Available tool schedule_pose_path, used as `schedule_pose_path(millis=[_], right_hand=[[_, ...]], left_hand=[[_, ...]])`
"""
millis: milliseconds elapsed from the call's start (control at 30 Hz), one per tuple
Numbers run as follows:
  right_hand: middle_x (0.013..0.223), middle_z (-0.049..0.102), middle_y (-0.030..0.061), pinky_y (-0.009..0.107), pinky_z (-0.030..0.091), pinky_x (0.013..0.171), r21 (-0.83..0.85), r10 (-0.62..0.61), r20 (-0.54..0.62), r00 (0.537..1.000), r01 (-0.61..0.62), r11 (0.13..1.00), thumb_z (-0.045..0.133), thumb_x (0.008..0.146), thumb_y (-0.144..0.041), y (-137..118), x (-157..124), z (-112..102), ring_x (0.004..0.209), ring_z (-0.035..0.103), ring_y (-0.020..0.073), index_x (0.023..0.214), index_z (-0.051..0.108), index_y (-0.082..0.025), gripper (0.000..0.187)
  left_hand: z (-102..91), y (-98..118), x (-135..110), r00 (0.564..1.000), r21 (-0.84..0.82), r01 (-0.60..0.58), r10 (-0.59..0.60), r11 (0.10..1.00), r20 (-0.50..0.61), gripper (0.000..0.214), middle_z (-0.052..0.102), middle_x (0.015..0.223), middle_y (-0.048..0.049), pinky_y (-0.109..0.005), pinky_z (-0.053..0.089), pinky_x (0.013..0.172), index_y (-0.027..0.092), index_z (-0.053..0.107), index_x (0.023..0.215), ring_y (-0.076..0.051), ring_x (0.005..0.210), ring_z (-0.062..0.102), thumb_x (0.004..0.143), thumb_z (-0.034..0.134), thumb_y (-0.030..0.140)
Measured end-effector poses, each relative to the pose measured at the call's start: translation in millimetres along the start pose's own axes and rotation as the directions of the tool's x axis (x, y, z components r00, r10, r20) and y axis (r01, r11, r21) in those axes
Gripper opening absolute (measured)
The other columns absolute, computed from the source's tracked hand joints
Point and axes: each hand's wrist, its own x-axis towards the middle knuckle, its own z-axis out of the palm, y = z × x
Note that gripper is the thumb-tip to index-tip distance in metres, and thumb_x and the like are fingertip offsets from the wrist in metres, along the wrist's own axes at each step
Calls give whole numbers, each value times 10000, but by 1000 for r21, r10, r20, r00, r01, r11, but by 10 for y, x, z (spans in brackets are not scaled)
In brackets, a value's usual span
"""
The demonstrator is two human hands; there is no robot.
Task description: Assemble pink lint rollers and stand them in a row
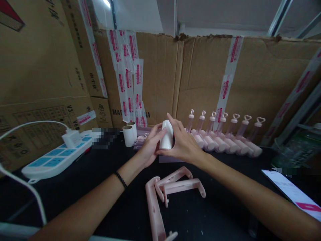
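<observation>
Both of my hands are wrapped around a white paper roll (166,137), held tilted above the black table. My left hand (150,146) closes on it from the left, thumb along its side. From the right, my right hand (184,143) grips it between thumb and fingers. Below them lie several pale pink bent plastic handles (154,207), one partly cut off by the frame's bottom edge. Just behind my left hand stand two white rolls (128,136) with brown cardboard cores. Purple and pink pieces behind my hands are partly hidden.
A row of pink rollers (218,144) with heart-shaped loops stands at the back right. On the left is a white power strip (57,152) with a plugged-in charger and cable. A lit phone (292,190) and a clear bottle (298,147) are right. Cardboard walls (160,70) enclose the back.
</observation>
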Motion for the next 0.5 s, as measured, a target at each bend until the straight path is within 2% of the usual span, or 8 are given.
schedule_pose_path(millis=[67, 133, 200, 233, 267, 333, 400, 500], right_hand=[[1602, 304, 202, 504, 581, 844, -62, 42, 59, 997, -39, 997, 728, 759, -644, -48, 14, -57, 1256, 572, 391, 1638, -47, -270, 1230], [1636, 250, 215, 469, 566, 846, -145, 82, 76, 994, -70, 987, 611, 853, -674, -114, 37, -188, 1240, 588, 376, 1643, 50, -228, 1066], [1555, 409, 214, 425, 540, 842, -241, 113, 84, 990, -90, 966, 517, 942, -632, -197, 60, -388, 1146, 639, 332, 1579, 320, -181, 804], [1395, 576, 190, 394, 525, 817, -284, 113, 115, 987, -77, 956, 520, 963, -586, -242, 65, -502, 1044, 672, 297, 1456, 506, -164, 649], [1175, 694, 146, 359, 505, 781, -316, 108, 201, 974, -40, 948, 546, 973, -523, -288, 61, -613, 933, 686, 260, 1264, 658, -161, 478], [872, 733, 68, 308, 456, 700, -312, 108, 445, 889, 41, 949, 628, 942, -426, -377, 21, -792, 766, 675, 205, 974, 757, -194, 267], [823, 738, 49, 292, 429, 680, -291, 106, 598, 795, 92, 952, 700, 890, -351, -455, -72, -863, 768, 684, 203, 895, 775, -217, 154], [847, 755, 68, 297, 414, 655, -281, 81, 712, 697, 178, 943, 743, 829, -256, -524, -281, -743, 798, 705, 241, 863, 782, -211, 69]], left_hand=[[0, 0, -6, 1000, -2, 17, -17, 1000, -13, 434, 694, 1075, -34, -224, 553, 695, 241, 611, 1257, -151, 841, 669, 848, 743, 297], [-28, 16, 4, 998, -58, 42, -45, 997, -39, 470, 700, 1039, -44, -258, 560, 628, 271, 555, 1325, -169, 776, 674, 874, 684, 287], [-81, 41, 32, 996, -120, 45, -54, 992, -74, 503, 706, 968, -58, -279, 539, 544, 291, 485, 1384, -187, 694, 666, 897, 608, 278], [-114, 54, 50, 994, -147, 38, -52, 988, -92, 508, 704, 926, -64, -278, 520, 510, 286, 461, 1395, -189, 648, 654, 902, 577, 272], [-147, 64, 69, 993, -171, 26, -46, 985, -112, 497, 699, 880, -67, -271, 496, 480, 270, 453, 1389, -185, 600, 636, 902, 555, 268], [-204, 77, 101, 987, -217, 7, -41, 976, -153, 441, 678, 803, -62, -248, 445, 439, 231, 472, 1333, -168, 524, 593, 899, 538, 277], [-237, 81, 119, 980, -243, -6, -43, 970, -194, 374, 652, 752, -49, -226, 398, 408, 203, 501, 1254, -155, 488, 565, 898, 548, 310], [-240, 82, 118, 970, -228, -27, -30, 973, -242, 329, 627, 720, -27, -213, 367, 383, 198, 522, 1164, -143, 467, 549, 889, 592, 363]])
